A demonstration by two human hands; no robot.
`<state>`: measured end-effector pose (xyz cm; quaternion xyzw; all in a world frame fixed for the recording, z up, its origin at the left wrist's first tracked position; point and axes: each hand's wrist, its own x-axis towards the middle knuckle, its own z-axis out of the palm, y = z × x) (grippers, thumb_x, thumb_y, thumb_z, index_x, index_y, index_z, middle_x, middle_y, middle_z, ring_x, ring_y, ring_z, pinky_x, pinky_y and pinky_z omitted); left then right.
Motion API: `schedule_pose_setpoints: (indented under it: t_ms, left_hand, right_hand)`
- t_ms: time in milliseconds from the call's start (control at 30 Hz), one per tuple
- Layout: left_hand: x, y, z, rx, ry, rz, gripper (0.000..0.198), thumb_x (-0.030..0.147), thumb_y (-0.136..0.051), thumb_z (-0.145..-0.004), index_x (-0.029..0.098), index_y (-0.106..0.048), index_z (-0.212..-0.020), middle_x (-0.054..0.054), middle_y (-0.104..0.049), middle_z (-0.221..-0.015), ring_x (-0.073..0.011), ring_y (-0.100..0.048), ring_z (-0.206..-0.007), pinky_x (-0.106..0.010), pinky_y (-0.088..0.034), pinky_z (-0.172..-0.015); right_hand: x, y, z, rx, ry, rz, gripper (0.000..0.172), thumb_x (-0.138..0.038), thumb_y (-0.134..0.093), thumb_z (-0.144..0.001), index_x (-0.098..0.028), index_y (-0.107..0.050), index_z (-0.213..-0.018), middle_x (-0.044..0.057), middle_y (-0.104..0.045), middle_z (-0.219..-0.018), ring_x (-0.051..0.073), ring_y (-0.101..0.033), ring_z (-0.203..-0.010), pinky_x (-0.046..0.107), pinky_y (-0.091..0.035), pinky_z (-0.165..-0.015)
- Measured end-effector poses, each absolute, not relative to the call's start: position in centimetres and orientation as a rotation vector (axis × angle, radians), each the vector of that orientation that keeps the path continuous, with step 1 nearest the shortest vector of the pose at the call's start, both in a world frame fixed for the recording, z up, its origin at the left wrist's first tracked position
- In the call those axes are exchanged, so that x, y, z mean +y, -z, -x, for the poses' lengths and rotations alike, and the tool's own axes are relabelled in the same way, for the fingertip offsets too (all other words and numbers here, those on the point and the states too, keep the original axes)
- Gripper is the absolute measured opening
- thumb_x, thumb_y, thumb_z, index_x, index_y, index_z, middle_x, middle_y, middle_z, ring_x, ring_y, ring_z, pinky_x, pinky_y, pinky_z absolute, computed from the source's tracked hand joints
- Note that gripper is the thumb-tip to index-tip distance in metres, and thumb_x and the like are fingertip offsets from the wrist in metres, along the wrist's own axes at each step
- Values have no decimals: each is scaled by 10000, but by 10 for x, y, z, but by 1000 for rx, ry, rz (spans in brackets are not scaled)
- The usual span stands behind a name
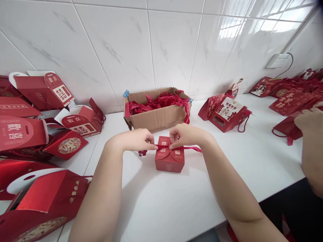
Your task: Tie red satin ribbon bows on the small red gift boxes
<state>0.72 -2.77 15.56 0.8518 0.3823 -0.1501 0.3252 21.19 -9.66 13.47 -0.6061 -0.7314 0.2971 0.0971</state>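
A small red gift box (169, 166) with pale lettering sits upright on the white table in front of me. Across its closed top runs a red ribbon (193, 148), crossing at the middle. My left hand (141, 139) pinches the ribbon at the left of the crossing, thumb and fingers together. On the other side, my right hand (185, 135) pinches the ribbon close to the box top, and its loose end trails out to the right. A dark red flower-shaped piece (142, 153) shows just below my left hand.
Behind the box, a cardboard carton (157, 117) holds a heap of red ribbons. Red gift boxes (82, 122) crowd the left side. Another box (228, 114) stands right of the carton. At the far right, a co-worker's hand (309, 121) touches a red box (289, 127).
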Motion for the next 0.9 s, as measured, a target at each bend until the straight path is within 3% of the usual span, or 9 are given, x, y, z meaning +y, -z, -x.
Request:
schedule_pose_setpoints:
  t_ms: [133,333,567,767,900]
  left_hand:
    - [-31,-163,-4,914,399,-2236,250,429,-583,-723,195,-667,-693,-33,-658,-697,-143,-565,-601,-216,-413,-484]
    - [-35,-168,-8,597,203,-2167,305,470,-601,-766,180,-694,-775,-44,-576,-946,-108,-587,-628,-234,-502,-592]
    - [-28,-158,-13,406,-35,-2106,256,396,-584,-820,184,-723,-856,-41,-547,-925,-86,-530,-663,-187,-479,-555]
    - [-27,-152,-20,466,-209,-2063,197,319,-612,-810,209,-730,-923,-38,-561,-1069,-64,-515,-669,-188,-482,-595]
    - [-25,-147,-25,489,-259,-1965,204,307,-631,-797,189,-729,-933,-45,-605,-1040,-102,-569,-742,-217,-512,-659]
  right_hand:
    - [-96,-134,-211,-2161,-869,1821,247,-369,-721,-616,-196,-545,-621,-24,-616,-673,117,-541,-605,223,-342,-471]
    - [-96,-135,-212,-2157,-903,1820,265,-384,-721,-603,-194,-537,-627,-24,-603,-657,118,-531,-595,224,-341,-473]
    - [-95,-132,-213,-2146,-891,1813,277,-392,-720,-584,-198,-524,-617,-30,-581,-639,115,-500,-562,234,-331,-460]
    - [-95,-131,-213,-2142,-891,1768,249,-396,-715,-591,-212,-598,-711,-18,-600,-686,136,-527,-591,247,-348,-478]
    - [-93,-131,-213,-2125,-901,1772,270,-392,-735,-571,-208,-585,-698,-10,-631,-715,150,-560,-613,253,-362,-492]
